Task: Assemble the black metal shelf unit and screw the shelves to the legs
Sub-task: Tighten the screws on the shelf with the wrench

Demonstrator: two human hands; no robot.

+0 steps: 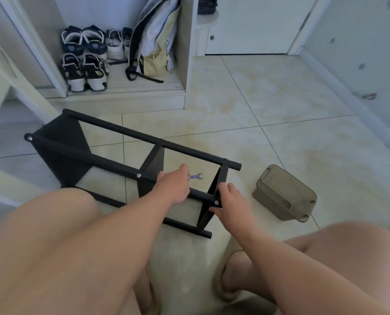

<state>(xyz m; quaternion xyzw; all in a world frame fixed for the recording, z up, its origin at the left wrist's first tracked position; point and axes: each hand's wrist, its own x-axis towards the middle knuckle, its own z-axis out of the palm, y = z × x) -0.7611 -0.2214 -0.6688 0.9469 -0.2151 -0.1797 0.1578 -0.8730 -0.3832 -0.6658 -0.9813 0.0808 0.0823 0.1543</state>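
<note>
Here, in the head view, the shelf unit (153, 165) lies sideways on floor tiles, left hand (174, 186) wrapped round its upper leg (112, 165), right hand (229, 201) pinching the end shelf (218, 179). It looks stiff and fairly light; the round legs seem the surest hold.

Shelf unit (151, 164) on its side on the floor (280, 110), wrench (197, 176) inside it, box (285, 194) just right, shoes (85, 57) behind on a ledge (132, 87), bag (155, 37) right of them, left hand (174, 185) and right hand (230, 201) on the leg (87, 157)
</note>
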